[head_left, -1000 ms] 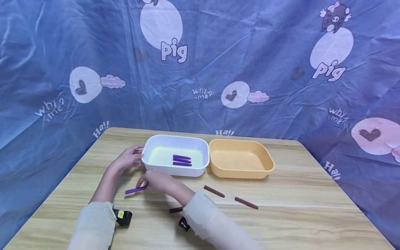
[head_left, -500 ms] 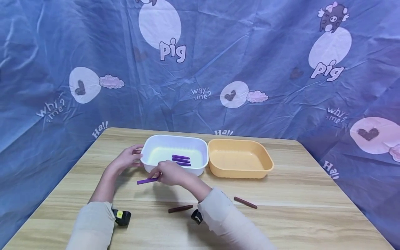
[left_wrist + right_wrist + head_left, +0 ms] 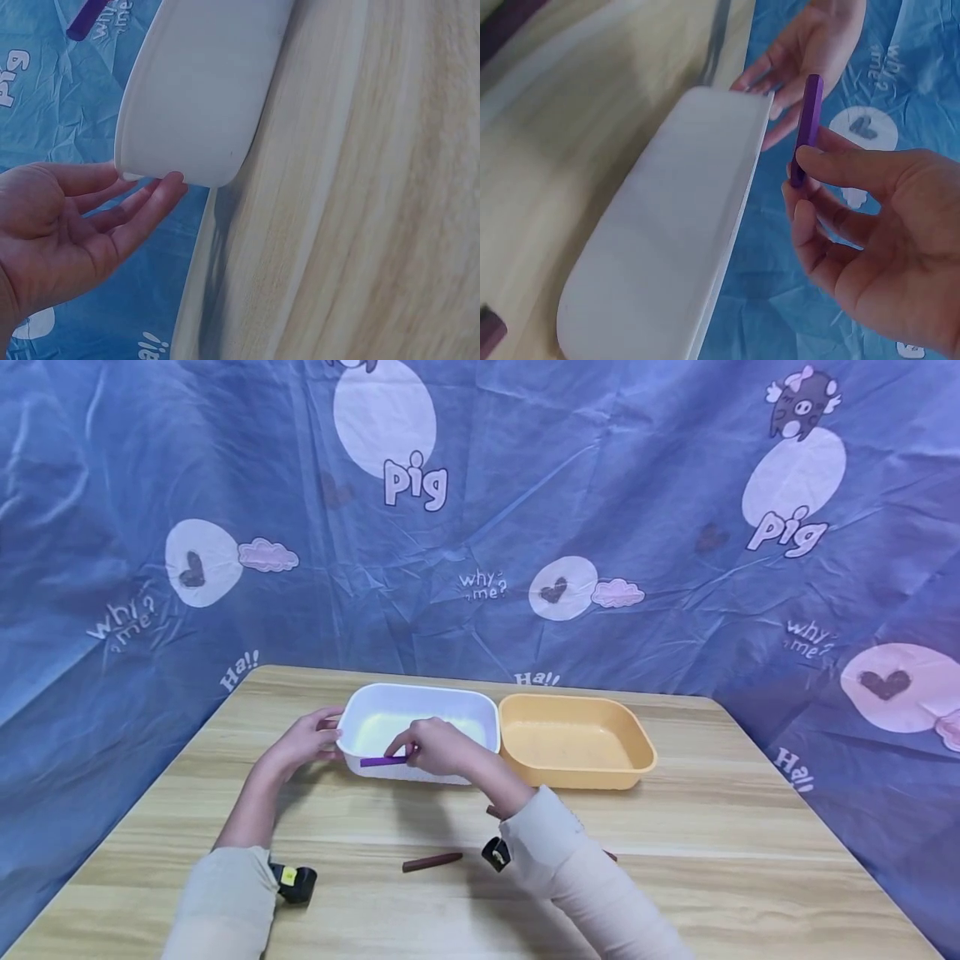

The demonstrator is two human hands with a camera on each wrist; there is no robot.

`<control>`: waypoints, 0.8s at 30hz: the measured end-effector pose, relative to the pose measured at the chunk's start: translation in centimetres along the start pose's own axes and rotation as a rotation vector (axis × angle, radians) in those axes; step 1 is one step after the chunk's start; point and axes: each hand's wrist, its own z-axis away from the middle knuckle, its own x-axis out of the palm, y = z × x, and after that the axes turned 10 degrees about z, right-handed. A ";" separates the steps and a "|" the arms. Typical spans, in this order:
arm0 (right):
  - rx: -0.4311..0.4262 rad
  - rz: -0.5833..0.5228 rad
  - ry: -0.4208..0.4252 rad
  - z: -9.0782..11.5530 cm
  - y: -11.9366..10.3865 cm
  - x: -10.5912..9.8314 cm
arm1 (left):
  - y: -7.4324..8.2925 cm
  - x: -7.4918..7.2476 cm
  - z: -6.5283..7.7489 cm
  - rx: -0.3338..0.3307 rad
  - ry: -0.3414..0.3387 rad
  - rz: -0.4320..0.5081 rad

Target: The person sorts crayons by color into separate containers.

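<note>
Head view, blue creased cloth backdrop [image 3: 420, 627]: hangs behind and at both sides, printed with pigs, pale ovals, dark hearts and white lettering.
Pale wood-grain table [image 3: 720, 827]: its far edge runs along the cloth.
Right beige fabric sleeve [image 3: 600, 885]: slants in from the lower right, standing in the way of part of the table.
Left beige fabric sleeve [image 3: 225, 897]: at the lower left.
White round-cornered plastic-looking bin [image 3: 420, 702]: upright at the table's far side; the right hand [image 3: 442, 747] blocks much of its floor from view.
Yellow-orange round-cornered bin [image 3: 577, 778]: directly right of the white one, ends touching or nearly so.
Left hand [image 3: 303, 743]: at the white bin's left end, fingers spread and mostly straight, tips against rim and end wall.
Right hand's fingers: thumb and fingertips pinching a purple faceted stick [image 3: 807, 127], the others loosely curled.
Black wrist devices: the left one [image 3: 296, 883] bears a yellow patch; the right one [image 3: 496, 853] sits beside the sleeve cuff.
Brown sticks: one in full view [image 3: 432, 862] on the table; a second [image 3: 495, 812] half hidden by the right arm; a third [image 3: 611, 855] showing just its tip.
Purple stick: held in the air, overlapping the white bin's near side; the right wrist view shows it above the rim, apart from it.
</note>
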 end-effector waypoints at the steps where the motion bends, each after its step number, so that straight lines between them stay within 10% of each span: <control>1: 0.011 -0.001 0.001 0.0 0.3 0.0 | 0.0 0.0 -0.1 -0.001 0.002 0.001; 24: 0.234 -0.040 0.006 -1.4 5.4 -0.6 | -0.1 0.2 -0.3 -0.003 0.012 0.003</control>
